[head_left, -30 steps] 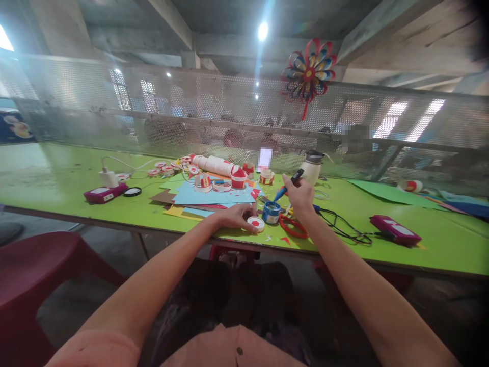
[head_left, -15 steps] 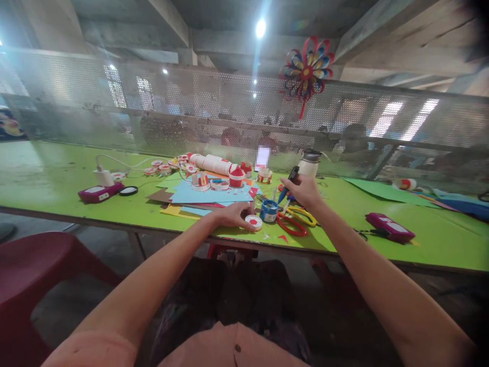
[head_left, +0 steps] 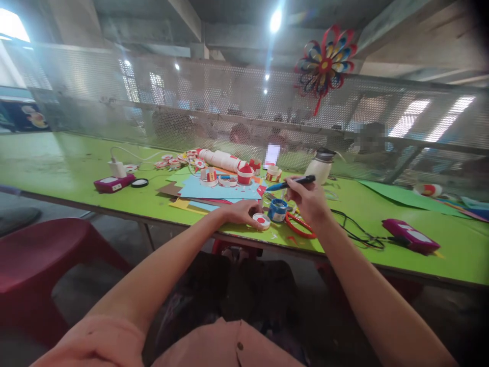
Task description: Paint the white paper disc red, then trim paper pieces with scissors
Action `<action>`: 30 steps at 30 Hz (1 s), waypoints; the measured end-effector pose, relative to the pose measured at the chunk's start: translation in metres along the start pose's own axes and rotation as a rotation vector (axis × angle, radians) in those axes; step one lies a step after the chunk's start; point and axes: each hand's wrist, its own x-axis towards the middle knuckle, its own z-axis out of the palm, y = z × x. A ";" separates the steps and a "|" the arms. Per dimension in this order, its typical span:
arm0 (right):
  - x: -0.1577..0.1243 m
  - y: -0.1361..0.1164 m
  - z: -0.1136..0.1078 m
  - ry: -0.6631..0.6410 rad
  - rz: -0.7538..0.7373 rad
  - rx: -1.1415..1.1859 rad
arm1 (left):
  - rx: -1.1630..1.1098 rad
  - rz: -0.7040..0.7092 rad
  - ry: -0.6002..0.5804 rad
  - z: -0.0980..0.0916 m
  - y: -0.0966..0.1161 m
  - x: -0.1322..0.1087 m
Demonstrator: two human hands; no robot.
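Observation:
Near the table's front edge, my left hand curves its thumb and fingers round the left side of a small white round piece with a red centre, holding it on the tabletop. My right hand grips a blue and black marker, which lies nearly level with its blue end pointing left, above the table. Below it stands a blue jar with a pale label. Red-handled scissors rest beside the jar, partly hidden behind my right hand.
Light blue paper sheets lie behind my hands, with red-and-white paper rings on them. A bottle stands at the back. Purple power strips lie left and right. A perforated metal screen runs behind the table.
My right hand has turned the marker from steeply tilted near the jar to almost level, pointing left. My left hand stays at the white round piece. The view has shifted slightly.

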 end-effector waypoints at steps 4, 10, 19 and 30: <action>-0.017 0.011 -0.006 -0.065 0.092 0.197 | -0.082 0.001 -0.034 0.002 -0.006 0.001; -0.013 0.020 -0.036 0.182 0.464 0.357 | -0.116 -0.045 -0.017 0.001 -0.006 0.001; -0.030 0.004 -0.025 0.226 0.627 0.314 | -0.101 -0.040 -0.010 0.001 -0.004 0.000; -0.013 0.028 -0.010 0.112 0.539 0.297 | -0.114 -0.034 -0.015 0.003 -0.009 0.002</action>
